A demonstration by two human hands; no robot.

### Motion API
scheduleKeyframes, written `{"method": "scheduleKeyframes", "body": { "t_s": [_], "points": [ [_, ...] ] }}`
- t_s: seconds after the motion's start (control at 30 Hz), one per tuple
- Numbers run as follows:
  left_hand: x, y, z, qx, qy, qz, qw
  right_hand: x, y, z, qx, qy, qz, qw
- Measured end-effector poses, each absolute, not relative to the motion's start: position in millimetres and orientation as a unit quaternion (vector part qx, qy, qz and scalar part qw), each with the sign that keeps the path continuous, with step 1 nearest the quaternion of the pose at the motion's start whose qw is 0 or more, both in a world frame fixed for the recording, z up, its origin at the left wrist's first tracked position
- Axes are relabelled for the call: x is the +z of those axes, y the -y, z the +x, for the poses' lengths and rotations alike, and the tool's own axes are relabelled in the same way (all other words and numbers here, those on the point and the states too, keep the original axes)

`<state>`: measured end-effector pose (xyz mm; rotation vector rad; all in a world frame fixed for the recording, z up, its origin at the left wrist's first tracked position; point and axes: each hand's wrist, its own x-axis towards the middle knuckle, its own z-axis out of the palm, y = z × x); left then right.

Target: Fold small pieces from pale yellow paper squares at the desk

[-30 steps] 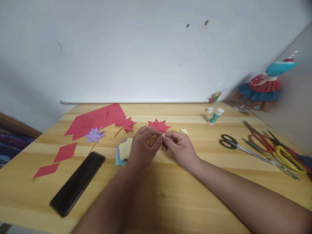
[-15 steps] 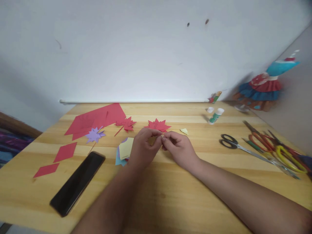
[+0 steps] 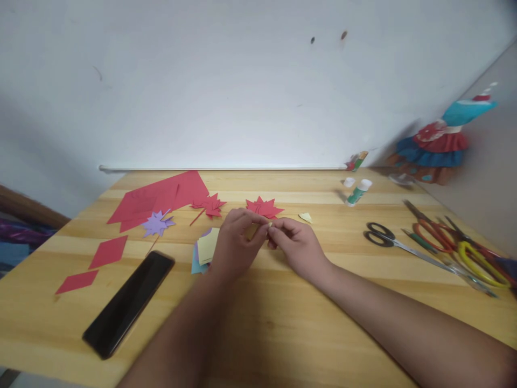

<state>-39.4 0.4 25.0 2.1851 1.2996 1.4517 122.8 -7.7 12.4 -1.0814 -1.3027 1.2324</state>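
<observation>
Presently, we record both hands to the right of the black phone (image 3: 129, 304), beyond its far end. The left hand (image 3: 238, 242) pinches a small yellow piece (image 3: 270, 224) between thumb and forefinger; the right hand (image 3: 301, 248) has its grip pressed on the same piece from the other side. Fingertips hide most of it, so we cannot tell its full shape.

Relative to the phone, we log the following on the table (image 3: 323, 323): two red diamonds (image 3: 108, 251) to its left; a purple paper star (image 3: 157, 223) just beyond it, with red sheets (image 3: 161, 196) farther back; a stack of coloured paper (image 3: 208, 248) near its right, partly covered by the left hand; two red cutouts (image 3: 262, 207) beyond and to the right. Well to its right, we find a folded yellow scrap (image 3: 306, 217), a glue stick (image 3: 358, 193) and black-handled scissors (image 3: 379, 235).
</observation>
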Motion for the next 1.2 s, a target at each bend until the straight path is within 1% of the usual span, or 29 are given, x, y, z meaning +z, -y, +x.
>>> {"method": "scheduleKeyframes", "body": {
  "t_s": [0.3,0.5,0.67,0.7,0.77,0.93,1.07,1.13,1.2],
  "points": [
    [25.1,-3.1,-44.3,0.489,-0.376,0.785,0.045,13.4,1.7,125.2,0.556,0.491,-0.417,0.524],
    [25.4,-0.7,-43.6,0.484,-0.337,0.806,0.042,12.3,-0.1,125.7,0.599,0.444,-0.378,0.549],
    [28.6,4.9,-43.7,0.450,-0.324,0.832,0.023,12.2,-1.9,125.8,0.566,0.452,-0.404,0.558],
    [28.4,6.0,-42.8,0.451,-0.325,0.830,0.036,12.6,-1.6,126.2,0.555,0.456,-0.411,0.560],
    [26.4,7.6,-39.6,0.472,-0.342,0.807,0.099,14.4,0.2,127.2,0.526,0.477,-0.421,0.565],
    [17.7,7.1,-29.7,0.526,-0.440,0.639,0.349,21.3,7.8,129.0,0.433,0.561,-0.425,0.563],
    [23.0,5.8,-26.9,0.487,-0.414,0.580,0.504,21.9,9.8,129.8,0.411,0.572,-0.428,0.566],
    [28.3,5.5,-26.9,0.475,-0.403,0.557,0.549,20.6,9.3,129.9,0.411,0.574,-0.426,0.566],
    [31.5,4.8,-27.4,0.476,-0.404,0.536,0.568,19.1,8.8,129.6,0.419,0.573,-0.418,0.567]
  ]
}}
